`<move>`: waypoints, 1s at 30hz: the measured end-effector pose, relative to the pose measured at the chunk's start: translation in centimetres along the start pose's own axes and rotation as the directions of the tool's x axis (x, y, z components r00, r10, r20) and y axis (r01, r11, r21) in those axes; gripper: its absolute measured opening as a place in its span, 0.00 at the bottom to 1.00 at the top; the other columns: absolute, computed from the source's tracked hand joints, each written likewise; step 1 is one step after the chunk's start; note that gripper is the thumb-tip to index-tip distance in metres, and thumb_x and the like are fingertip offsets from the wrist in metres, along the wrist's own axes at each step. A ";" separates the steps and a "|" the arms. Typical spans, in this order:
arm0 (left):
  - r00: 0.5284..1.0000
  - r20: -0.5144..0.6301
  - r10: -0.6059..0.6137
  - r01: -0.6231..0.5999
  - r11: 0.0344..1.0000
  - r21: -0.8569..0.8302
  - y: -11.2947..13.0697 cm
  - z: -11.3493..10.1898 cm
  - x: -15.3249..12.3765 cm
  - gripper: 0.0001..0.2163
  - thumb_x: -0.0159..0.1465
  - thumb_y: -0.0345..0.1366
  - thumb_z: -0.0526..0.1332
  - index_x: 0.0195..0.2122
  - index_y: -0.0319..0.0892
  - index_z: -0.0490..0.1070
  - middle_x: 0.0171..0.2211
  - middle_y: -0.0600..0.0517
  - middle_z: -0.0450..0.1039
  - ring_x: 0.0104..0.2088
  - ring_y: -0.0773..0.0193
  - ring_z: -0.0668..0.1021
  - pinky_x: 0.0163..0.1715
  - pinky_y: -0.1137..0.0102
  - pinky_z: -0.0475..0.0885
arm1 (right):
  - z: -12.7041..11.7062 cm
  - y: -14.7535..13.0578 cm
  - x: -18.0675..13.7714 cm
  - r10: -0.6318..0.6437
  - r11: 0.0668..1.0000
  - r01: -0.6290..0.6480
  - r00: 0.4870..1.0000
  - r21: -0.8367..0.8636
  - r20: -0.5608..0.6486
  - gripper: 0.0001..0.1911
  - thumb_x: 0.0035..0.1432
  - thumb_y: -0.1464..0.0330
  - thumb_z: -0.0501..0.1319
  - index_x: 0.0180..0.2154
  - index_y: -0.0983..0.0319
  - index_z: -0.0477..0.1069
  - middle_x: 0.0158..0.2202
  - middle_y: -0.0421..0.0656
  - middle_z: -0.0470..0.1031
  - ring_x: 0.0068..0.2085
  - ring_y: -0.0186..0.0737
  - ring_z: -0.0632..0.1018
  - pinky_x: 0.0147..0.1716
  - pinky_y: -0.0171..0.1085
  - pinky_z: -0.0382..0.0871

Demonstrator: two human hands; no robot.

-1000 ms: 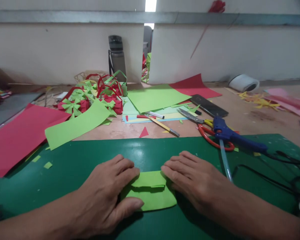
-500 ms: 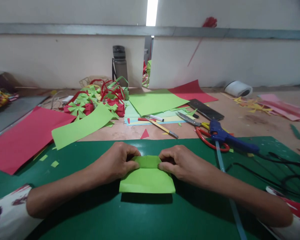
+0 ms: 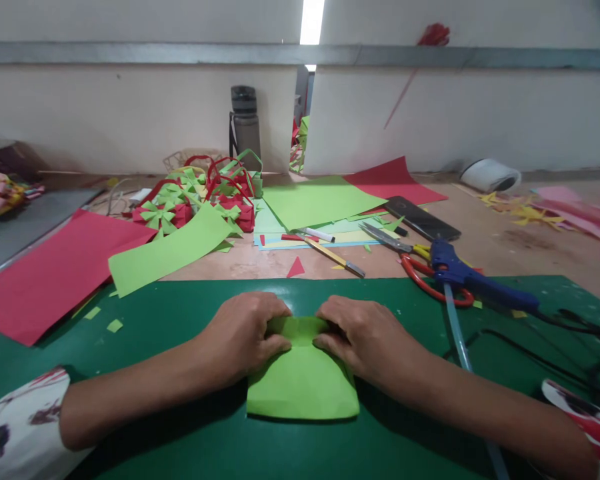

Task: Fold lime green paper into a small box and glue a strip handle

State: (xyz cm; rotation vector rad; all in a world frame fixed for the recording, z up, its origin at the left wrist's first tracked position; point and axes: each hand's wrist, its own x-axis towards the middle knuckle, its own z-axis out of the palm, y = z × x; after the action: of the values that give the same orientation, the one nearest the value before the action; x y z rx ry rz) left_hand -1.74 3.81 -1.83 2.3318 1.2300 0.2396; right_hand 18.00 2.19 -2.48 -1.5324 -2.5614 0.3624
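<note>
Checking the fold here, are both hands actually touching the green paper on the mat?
Touching. The head view shows the left hand and right hand with fingers pinching the far edge of the green paper.

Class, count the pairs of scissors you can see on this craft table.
1. The red-handled scissors lie right of centre, just beyond the green cutting mat, partly under the blue glue gun. Others may be hidden under paper.

No text, label or number is readable anywhere here
</note>
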 end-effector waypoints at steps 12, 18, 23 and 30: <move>1.000 -0.005 0.022 -0.022 1.000 0.011 -0.1 0.1 0.0 0.11 0.54 0.31 0.62 0.39 0.39 0.72 0.34 0.49 0.75 0.32 0.61 0.73 0.31 0.70 0.65 | -0.5 -0.3 0.4 0.029 0.999 -0.030 0.998 0.025 0.051 0.08 0.52 0.72 0.61 0.24 0.63 0.64 0.23 0.37 0.65 0.24 0.31 0.63 0.24 0.32 0.49; 0.999 -0.041 -0.020 0.020 1.000 0.010 -0.2 0.6 0.1 0.05 0.54 0.33 0.62 0.32 0.38 0.73 0.27 0.52 0.71 0.28 0.64 0.71 0.27 0.72 0.61 | 0.1 -0.1 0.4 0.012 1.000 -0.011 1.000 -0.001 0.022 0.08 0.52 0.72 0.61 0.23 0.63 0.65 0.24 0.38 0.66 0.26 0.32 0.65 0.24 0.33 0.49; 0.993 -0.119 -0.021 0.015 0.999 -0.048 -0.4 1.4 0.3 0.03 0.53 0.30 0.63 0.24 0.38 0.70 0.21 0.55 0.68 0.25 0.67 0.69 0.25 0.73 0.58 | 0.4 0.2 0.4 -0.013 1.000 0.013 1.000 -0.001 0.017 0.07 0.53 0.71 0.61 0.24 0.63 0.66 0.25 0.38 0.67 0.26 0.32 0.66 0.24 0.33 0.49; 0.982 -0.175 0.076 -0.089 0.993 -0.072 -0.5 1.7 0.3 0.03 0.53 0.26 0.64 0.23 0.39 0.71 0.21 0.56 0.67 0.24 0.69 0.68 0.24 0.74 0.58 | 1.0 0.3 0.1 -0.115 0.992 0.111 0.991 -0.064 -0.062 0.08 0.56 0.70 0.59 0.25 0.62 0.67 0.24 0.39 0.67 0.25 0.32 0.66 0.23 0.34 0.47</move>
State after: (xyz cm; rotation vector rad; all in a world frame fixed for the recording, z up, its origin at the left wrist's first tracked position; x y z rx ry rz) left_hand -1.28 3.72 -3.62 2.3348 1.1808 0.5194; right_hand 17.97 2.29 -3.48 -1.3858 -2.6155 0.2196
